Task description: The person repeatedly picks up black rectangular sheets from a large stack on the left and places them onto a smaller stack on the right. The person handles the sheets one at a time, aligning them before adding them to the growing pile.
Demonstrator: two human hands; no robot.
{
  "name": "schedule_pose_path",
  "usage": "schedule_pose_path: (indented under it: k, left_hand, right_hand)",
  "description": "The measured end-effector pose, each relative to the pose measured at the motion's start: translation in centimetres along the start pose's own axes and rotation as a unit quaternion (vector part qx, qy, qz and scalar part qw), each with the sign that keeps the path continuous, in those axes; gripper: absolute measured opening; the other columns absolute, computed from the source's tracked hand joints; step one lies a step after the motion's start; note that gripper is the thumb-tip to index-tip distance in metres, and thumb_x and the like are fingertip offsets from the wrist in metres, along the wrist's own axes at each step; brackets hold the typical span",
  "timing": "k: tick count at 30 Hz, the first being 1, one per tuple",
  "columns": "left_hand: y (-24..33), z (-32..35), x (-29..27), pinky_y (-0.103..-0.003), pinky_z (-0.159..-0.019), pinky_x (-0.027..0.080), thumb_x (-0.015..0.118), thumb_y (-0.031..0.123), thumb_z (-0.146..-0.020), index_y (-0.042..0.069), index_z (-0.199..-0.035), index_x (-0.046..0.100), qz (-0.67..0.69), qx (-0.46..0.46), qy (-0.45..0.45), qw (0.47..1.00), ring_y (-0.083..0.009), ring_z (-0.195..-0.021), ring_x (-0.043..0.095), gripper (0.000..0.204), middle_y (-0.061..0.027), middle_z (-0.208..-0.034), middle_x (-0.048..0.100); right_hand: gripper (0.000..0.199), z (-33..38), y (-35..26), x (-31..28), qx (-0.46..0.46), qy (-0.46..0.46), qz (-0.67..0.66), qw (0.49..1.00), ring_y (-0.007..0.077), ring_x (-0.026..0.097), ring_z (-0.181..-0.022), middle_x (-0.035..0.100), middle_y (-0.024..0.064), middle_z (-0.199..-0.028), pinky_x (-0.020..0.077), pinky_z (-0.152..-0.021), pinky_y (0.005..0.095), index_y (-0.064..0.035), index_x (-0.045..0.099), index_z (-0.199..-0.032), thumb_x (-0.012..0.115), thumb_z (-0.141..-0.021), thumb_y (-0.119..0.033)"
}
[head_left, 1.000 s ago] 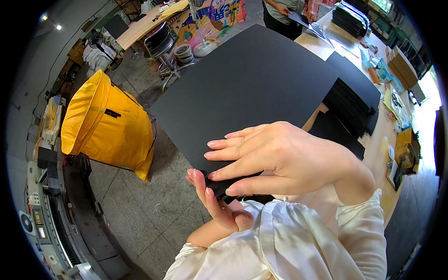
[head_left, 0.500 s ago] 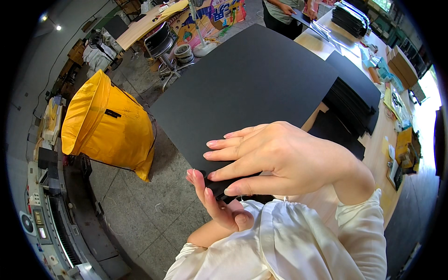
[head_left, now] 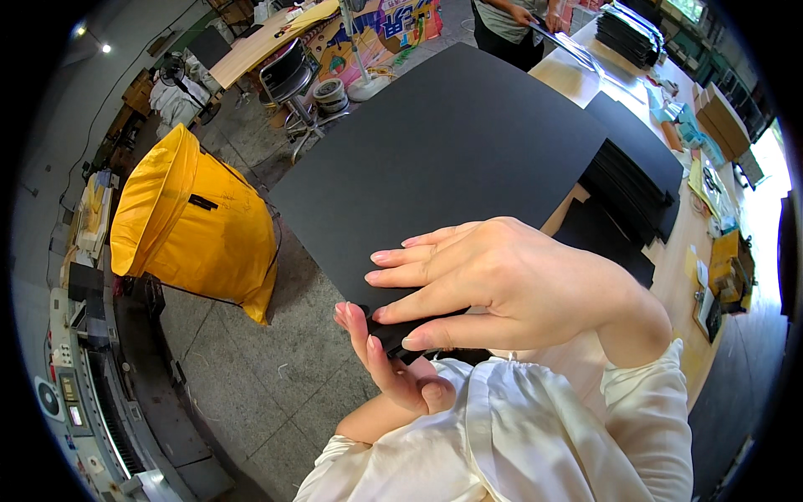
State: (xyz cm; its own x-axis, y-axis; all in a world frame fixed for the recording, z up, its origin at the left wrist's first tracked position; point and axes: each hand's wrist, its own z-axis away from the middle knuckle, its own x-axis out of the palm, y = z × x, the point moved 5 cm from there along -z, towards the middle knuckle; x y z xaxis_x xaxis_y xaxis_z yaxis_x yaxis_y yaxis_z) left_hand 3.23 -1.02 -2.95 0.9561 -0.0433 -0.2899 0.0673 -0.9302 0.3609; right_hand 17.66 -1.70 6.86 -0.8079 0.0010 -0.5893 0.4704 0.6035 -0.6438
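A large black board [head_left: 443, 142] stretches out in front of me over the pale wooden table. My right hand [head_left: 493, 284] rests palm down on its near part, fingers spread and stretched to the left. Below and left of it, my left hand [head_left: 397, 368] is turned up beside the board's near left corner, two fingers extended and another curled. A small dark piece [head_left: 401, 335] shows between the two hands; the right fingers partly cover it. Whether the left palm touches the board's edge is hidden.
A yellow sack [head_left: 196, 226] stands on the floor to the left. Black sheets [head_left: 623, 192] are stacked on the table [head_left: 669, 293] at right, near a cardboard box [head_left: 721, 121]. Across the table, a co-worker's hands [head_left: 535, 18] hold a sheet. A swivel chair [head_left: 288, 84] stands behind.
The co-worker's hands and sheet have shifted slightly at the far end of the table. My own hands and the black board look unmoved.
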Motion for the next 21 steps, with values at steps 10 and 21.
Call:
schedule_pose_path:
  k: [10, 21]
  left_hand:
    - [0.2, 0.1, 0.3, -0.061, -0.115, 0.008, 0.027, 0.044, -0.098, -0.005, -0.147, 0.018, 0.042, -0.006, 0.034, 0.999, -0.0486, -0.142, 0.018, 0.07, -0.0381, -0.148, 0.02]
    - [0.2, -0.6, -1.0, -0.057, -0.113, 0.021, 0.028, 0.037, -0.098, -0.006, -0.137, 0.035, 0.047, -0.024, 0.068, 0.996, -0.0441, -0.129, 0.042, 0.058, -0.0287, -0.134, 0.044]
  right_hand:
    - [0.027, 0.2, -0.1, -0.1, -0.003, 0.001, -0.001, 1.0, 0.0344, 0.06, -0.114, 0.068, 0.0225, -0.105, 0.0458, -0.101, 0.0399, -0.0021, 0.073, -0.098, 0.059, -0.089, -0.024]
    - [0.026, 0.1, -0.6, 0.0, -0.022, 0.016, 0.036, 0.999, 0.0327, 0.062, -0.11, 0.069, 0.0183, -0.1, 0.0496, -0.096, 0.0389, -0.0034, 0.072, -0.093, 0.06, -0.089, -0.026]
